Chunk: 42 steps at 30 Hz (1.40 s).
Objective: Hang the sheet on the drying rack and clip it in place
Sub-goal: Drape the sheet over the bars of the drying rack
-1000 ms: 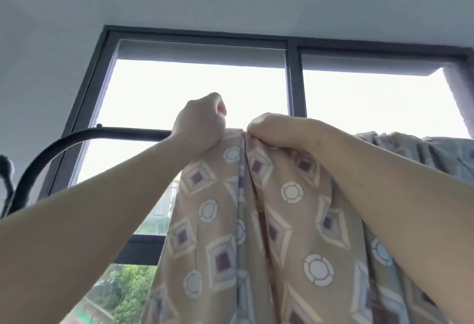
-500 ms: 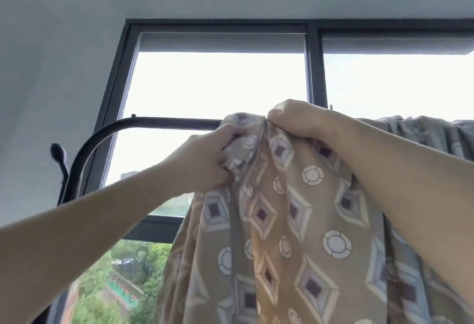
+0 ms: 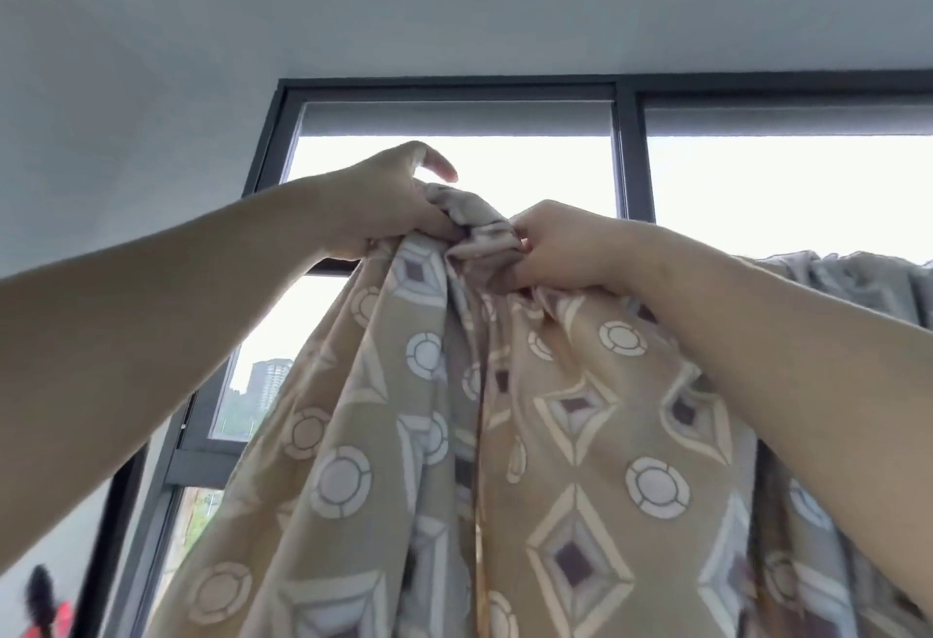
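**A:** Starting far left, low in the corner: a blurred black shape (image 3: pixel 41 587), too smeared to tell what it is.

**B:** Moving in, the left hand (image 3: pixel 389 205) is up high. Its fingers are curled into the bunched top of the sheet (image 3: pixel 505 435), and one fingertip pokes up free.

**A:** And where is the sheet?

**B:** Right in the middle. It is tan with diamonds and rings, gathered into a wad between both hands. From there it falls in long folds toward the camera, in front of the dark-framed window (image 3: pixel 628 158).

**A:** And the right hand (image 3: pixel 560 246)?

**B:** Just beside the left, on the same wad, fingers pinching the gathered cloth. Past that arm, more sheet lies draped along a high line out to the right edge. Whatever carries it is hidden under the cloth.
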Each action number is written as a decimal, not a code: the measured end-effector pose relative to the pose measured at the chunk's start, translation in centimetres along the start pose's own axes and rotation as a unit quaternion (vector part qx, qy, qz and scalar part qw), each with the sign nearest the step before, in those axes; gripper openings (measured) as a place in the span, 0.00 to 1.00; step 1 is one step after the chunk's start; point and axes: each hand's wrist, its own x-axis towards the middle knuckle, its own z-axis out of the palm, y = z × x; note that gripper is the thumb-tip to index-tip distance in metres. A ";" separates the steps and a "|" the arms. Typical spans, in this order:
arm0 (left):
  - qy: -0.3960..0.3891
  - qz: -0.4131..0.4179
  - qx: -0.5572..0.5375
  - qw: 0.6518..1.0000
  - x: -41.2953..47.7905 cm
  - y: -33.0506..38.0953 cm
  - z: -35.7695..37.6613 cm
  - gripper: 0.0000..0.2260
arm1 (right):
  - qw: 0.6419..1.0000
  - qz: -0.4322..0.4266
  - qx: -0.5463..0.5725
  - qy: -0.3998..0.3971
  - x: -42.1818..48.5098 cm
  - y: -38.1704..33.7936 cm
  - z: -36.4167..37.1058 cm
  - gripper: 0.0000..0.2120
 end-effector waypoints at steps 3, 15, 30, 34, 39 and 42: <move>-0.103 -0.126 0.105 0.981 -1.7 0.0 -0.7 0.30 | 0.997 0.000 0.053 0.058 0.0 1.0 0.0 0.05; 0.176 -0.021 0.365 0.914 -1.6 -3.0 -1.8 0.06 | 0.934 0.163 0.076 0.308 2.4 2.4 -1.6 0.12; -0.016 0.096 -0.231 0.968 0.1 2.1 -0.2 0.14 | 0.977 -0.011 0.213 0.022 -0.3 -0.5 -0.5 0.17; -0.006 0.090 -0.191 0.977 -0.4 0.8 0.5 0.09 | 0.988 0.005 0.031 0.150 1.1 0.2 0.4 0.08; 0.017 0.057 0.277 0.959 -2.1 -3.5 0.4 0.53 | 0.961 0.129 -0.021 0.245 1.8 2.6 -0.2 0.09; 0.113 0.051 0.537 0.834 -3.5 -5.0 1.5 0.51 | 0.951 0.172 -0.019 0.256 2.2 2.9 -0.2 0.10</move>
